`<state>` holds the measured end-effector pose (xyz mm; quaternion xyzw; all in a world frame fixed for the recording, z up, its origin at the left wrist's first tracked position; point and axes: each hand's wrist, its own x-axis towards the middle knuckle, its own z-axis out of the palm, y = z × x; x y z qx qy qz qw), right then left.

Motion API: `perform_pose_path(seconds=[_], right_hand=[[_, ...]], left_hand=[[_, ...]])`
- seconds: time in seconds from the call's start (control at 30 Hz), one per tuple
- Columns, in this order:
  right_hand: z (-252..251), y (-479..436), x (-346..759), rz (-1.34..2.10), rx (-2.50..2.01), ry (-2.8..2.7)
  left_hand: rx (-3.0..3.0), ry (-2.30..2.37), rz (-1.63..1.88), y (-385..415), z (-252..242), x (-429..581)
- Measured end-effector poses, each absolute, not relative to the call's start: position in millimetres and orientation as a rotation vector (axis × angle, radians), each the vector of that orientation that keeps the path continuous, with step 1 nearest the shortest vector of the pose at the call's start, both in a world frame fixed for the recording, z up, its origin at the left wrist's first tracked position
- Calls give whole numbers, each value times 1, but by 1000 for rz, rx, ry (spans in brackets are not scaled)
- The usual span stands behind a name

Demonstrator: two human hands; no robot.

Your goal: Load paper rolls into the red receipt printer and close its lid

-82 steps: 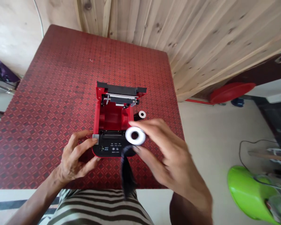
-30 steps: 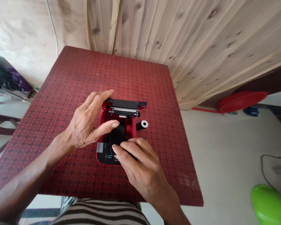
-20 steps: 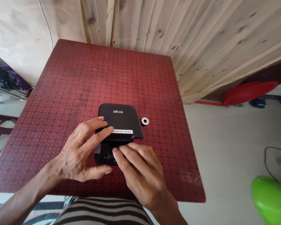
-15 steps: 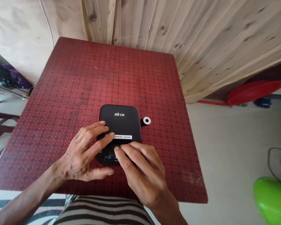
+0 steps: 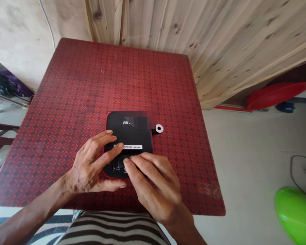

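Observation:
A black device with a red edge (image 5: 132, 136) lies flat on the red patterned table, a white label strip across its middle. My left hand (image 5: 91, 163) rests with spread fingers on the device's left side, its thumb below the near edge. My right hand (image 5: 155, 185) is at the lower right of the device, fingers pressed together on a small black flap or cover (image 5: 121, 161). The fingers partly hide this piece. A small roll with a white end (image 5: 159, 128) sits just right of the device.
The red table (image 5: 117, 78) reaches back to a wooden plank wall (image 5: 168, 23). On the floor at the right are a green rounded object (image 5: 293, 214) and a cable. A red basin (image 5: 277, 96) stands farther back; dark chair parts show at the left.
The whole view has shifted slightly. Both hands keep nearly the same places on the device. A blurred, pixelated patch now covers the device's upper right.

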<state>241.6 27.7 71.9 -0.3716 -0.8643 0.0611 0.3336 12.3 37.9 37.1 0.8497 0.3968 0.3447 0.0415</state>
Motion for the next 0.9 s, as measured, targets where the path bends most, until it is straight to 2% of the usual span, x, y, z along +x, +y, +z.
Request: perform_pose_path(seconds=[0.33,0.43,0.53,0.7,0.9], right_hand=[[74,18,246,108,-1028,-2135],[66,10,256,87,-1101,-1982],[48,-1,265,178,-1178,-1843],[19,-12,265,379,-1264,-1762],[16,-4,267,368,-1262,-1779]], left_hand=[[2587,1206,1017,31,27,10],[2529,1253,1130,20,27,8],[2505,1330,1277,5,25,3],[2523,1363,1213,-7,12,0],[2484,1371,1237,-1,10,4]])
